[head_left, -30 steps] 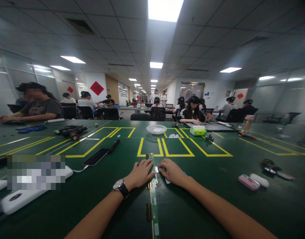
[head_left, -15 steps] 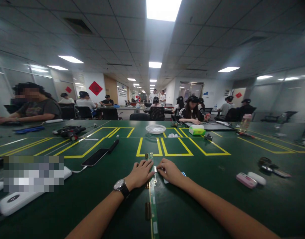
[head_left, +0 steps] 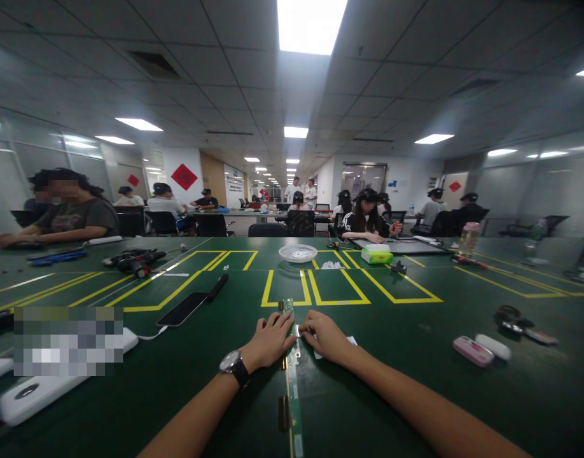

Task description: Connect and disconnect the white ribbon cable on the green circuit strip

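A long, narrow green circuit board (head_left: pixel 294 397) with brown flex tabs on its left edge lies lengthwise on the dark green table (head_left: pixel 215 407). My left hand (head_left: pixel 271 341), with a watch at the wrist, rests on the board's upper part, fingers spread. Right of the board, my right hand (head_left: pixel 324 335) has its fingertips pinched at a small silvery piece (head_left: pixel 296 330) on the board's edge. A whitish item, partly hidden, lies under my right hand.
Ahead stands a white basket (head_left: pixel 298 254), with a green tissue pack (head_left: pixel 376 255) to its right. A phone (head_left: pixel 183 309) and white power strip (head_left: pixel 67 381) lie left. A pink case (head_left: pixel 473 352) lies right. People sit beyond.
The whole view has shifted slightly downward in the frame. Both hands stay at the same place on the board, with little visible movement.
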Demonstrator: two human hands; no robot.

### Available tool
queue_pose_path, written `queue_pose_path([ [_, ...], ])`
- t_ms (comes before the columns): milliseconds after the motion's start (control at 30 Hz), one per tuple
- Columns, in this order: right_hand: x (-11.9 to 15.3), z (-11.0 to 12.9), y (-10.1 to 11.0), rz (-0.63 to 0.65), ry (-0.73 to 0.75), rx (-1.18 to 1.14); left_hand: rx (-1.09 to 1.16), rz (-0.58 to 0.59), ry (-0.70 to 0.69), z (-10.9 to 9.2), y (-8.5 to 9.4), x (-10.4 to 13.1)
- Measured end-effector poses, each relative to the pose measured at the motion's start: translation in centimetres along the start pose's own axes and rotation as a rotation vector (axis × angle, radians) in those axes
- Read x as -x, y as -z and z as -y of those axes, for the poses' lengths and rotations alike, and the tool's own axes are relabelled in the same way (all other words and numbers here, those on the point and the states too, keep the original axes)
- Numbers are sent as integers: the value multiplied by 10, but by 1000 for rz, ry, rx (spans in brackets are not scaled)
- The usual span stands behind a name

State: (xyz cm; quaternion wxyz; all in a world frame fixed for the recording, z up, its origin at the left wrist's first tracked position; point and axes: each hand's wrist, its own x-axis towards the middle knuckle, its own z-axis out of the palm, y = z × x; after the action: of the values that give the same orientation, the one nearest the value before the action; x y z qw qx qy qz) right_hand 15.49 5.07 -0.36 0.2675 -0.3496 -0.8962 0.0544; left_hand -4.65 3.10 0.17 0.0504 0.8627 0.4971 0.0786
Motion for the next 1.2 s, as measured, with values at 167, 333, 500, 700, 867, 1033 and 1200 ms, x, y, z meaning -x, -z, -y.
queue_pose_path([
  [167,1,2,2,-23,11,-51,-11,-17,-16,0,1,0],
  [333,1,-1,0,-30,39,-77,3,-7,-20,-1,3,1],
  [500,1,-3,-1,-29,55,-121,-23,11,-31,-4,8,2],
  [700,0,-2,2,-11,71,-105,-23,-1,-46,-2,7,1],
  [867,0,6,13,78,135,8,-18,-22,-49,2,3,0],
  [1033,-2,4,20,145,169,213,9,-80,-27,3,8,1],
  [1200,0,-42,33,120,-66,392,-17,-194,26,7,11,0],
])
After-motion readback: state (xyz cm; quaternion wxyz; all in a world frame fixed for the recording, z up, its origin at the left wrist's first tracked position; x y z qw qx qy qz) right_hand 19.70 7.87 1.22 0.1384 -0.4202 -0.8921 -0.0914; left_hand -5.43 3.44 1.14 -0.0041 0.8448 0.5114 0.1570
